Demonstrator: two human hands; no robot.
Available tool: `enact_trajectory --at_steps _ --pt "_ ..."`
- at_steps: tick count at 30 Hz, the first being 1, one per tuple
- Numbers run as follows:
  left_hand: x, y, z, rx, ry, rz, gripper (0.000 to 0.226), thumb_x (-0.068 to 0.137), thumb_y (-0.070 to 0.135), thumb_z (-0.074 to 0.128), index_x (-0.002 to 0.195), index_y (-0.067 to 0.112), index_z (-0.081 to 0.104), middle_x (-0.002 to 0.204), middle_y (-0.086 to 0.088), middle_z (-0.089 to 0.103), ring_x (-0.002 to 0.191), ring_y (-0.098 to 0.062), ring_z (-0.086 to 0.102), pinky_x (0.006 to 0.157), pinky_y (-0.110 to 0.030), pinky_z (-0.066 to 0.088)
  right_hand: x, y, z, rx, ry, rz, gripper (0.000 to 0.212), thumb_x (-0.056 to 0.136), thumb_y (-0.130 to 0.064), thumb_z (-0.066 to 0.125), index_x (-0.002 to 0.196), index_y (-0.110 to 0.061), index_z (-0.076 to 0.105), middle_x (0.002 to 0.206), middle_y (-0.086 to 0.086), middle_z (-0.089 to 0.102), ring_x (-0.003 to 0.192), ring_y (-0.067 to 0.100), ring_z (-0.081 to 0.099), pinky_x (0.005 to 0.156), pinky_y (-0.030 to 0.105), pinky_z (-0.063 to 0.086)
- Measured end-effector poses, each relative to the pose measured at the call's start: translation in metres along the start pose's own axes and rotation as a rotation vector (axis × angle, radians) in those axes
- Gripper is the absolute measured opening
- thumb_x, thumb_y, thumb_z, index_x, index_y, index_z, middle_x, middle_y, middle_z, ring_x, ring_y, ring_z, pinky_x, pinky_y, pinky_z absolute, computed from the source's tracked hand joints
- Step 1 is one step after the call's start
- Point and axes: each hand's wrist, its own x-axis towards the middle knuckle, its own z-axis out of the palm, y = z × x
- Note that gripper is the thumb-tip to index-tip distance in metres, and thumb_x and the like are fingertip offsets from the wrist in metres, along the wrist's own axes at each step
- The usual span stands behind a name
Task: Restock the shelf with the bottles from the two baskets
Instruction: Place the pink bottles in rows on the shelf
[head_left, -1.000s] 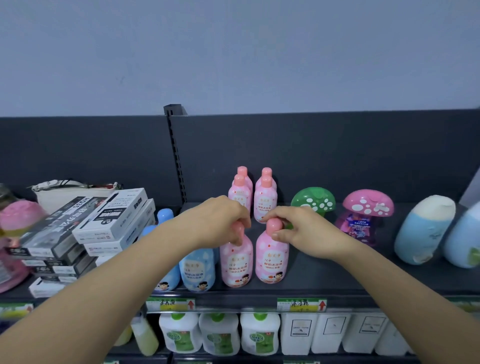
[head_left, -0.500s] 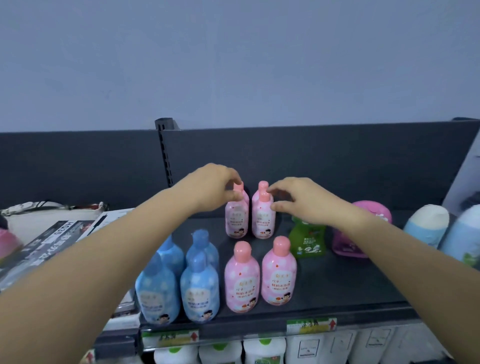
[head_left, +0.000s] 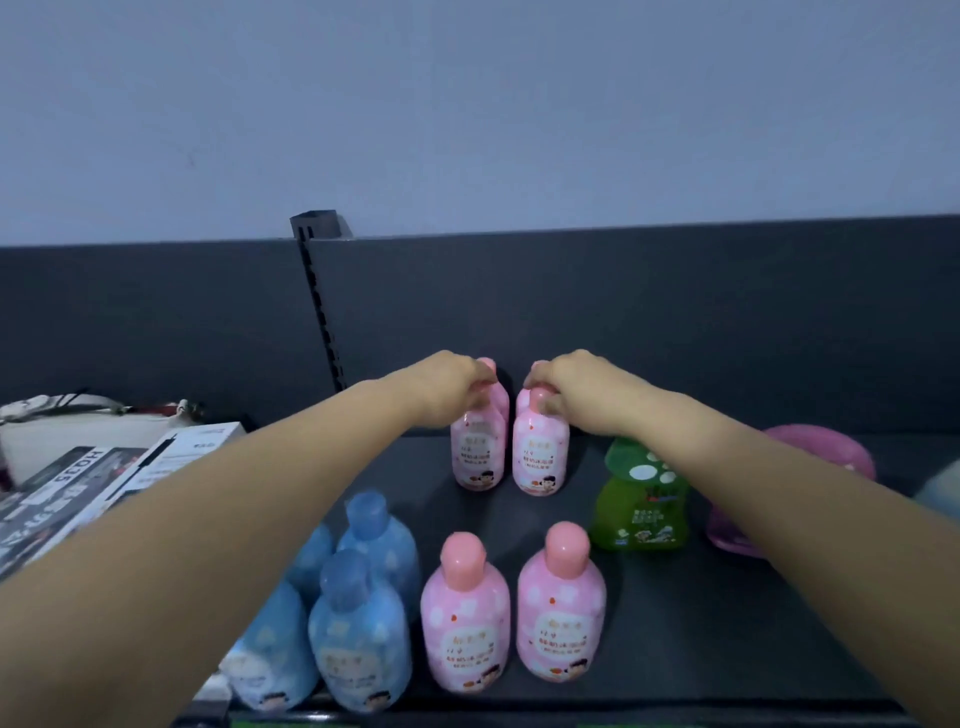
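Both arms reach far back over the dark shelf (head_left: 675, 639). My left hand (head_left: 449, 387) grips the cap of a rear pink bottle (head_left: 477, 457); my right hand (head_left: 569, 389) grips the cap of the rear pink bottle beside it (head_left: 540, 457). More pink bottles stand right behind these two, mostly hidden. Two pink bottles stand at the shelf front, one on the left (head_left: 465, 618) and one on the right (head_left: 561, 608). Several blue bottles (head_left: 358, 639) cluster left of them, partly under my left forearm. No basket is in view.
A green mushroom-shaped bottle (head_left: 641, 504) and a pink mushroom-shaped one (head_left: 831, 457) stand under my right forearm. Stacked boxes (head_left: 104, 483) lie at the left. The shelf's dark back panel (head_left: 675, 322) and a slotted upright (head_left: 322, 312) rise behind.
Both hands left the front pink bottles and reached back to the rear pair, now gripping their caps. The view has risen and closed in on the shelf.
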Motion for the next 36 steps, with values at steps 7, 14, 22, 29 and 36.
enact_trajectory --at_steps 7,14,22,29,36 --pt "-0.023 0.005 -0.007 0.004 -0.011 0.061 0.03 0.092 0.022 0.053 0.12 0.022 0.062 0.111 -0.004 0.065 0.099 -0.022 0.058 0.091 -0.039 0.046 -0.023 -0.005 -0.004 -0.085 0.001 -0.13 0.023 0.091 -0.021 0.05 0.112 -0.021 0.06 0.102 0.008 0.056 0.086 0.029 0.053 0.081 0.041 0.049" --pt "-0.07 0.017 -0.023 -0.123 -0.182 0.152 0.021 0.083 0.027 0.071 0.104 0.028 0.071 0.092 0.013 0.072 0.089 -0.006 0.065 0.085 -0.024 0.049 -0.062 -0.014 -0.016 0.061 -0.156 -0.257 0.012 0.089 -0.024 0.059 0.101 -0.025 0.064 0.076 -0.02 0.062 0.076 0.0 0.059 0.071 0.02 0.047" --pt "-0.077 0.022 -0.024 -0.194 -0.244 0.178 0.024 0.079 0.03 0.075 0.102 0.024 0.071 0.09 0.006 0.073 0.075 -0.012 0.068 0.079 -0.023 0.054 -0.068 -0.021 -0.02 0.177 -0.25 -0.249 0.018 0.085 -0.027 0.066 0.103 -0.03 0.066 0.069 -0.045 0.054 0.068 -0.015 0.054 0.066 0.015 0.039" --pt "-0.07 0.014 -0.036 -0.173 -0.196 0.142 0.032 0.081 0.053 0.064 0.104 0.032 0.069 0.088 0.005 0.073 0.086 -0.011 0.067 0.087 -0.027 0.051 -0.046 -0.011 -0.038 0.174 -0.139 -0.187 0.024 0.08 -0.036 0.071 0.104 -0.033 0.067 0.086 -0.021 0.065 0.077 -0.009 0.059 0.07 0.007 0.041" --pt "0.006 -0.003 -0.026 0.013 0.11 0.004 0.054 0.093 0.043 0.053 0.14 0.019 0.043 0.141 -0.007 0.047 0.128 -0.024 0.044 0.106 -0.036 0.035 0.026 0.013 -0.014 -0.057 -0.005 0.031 0.042 0.091 -0.028 0.053 0.131 -0.016 0.051 0.132 0.013 0.054 0.119 0.031 0.05 0.098 0.039 0.043"
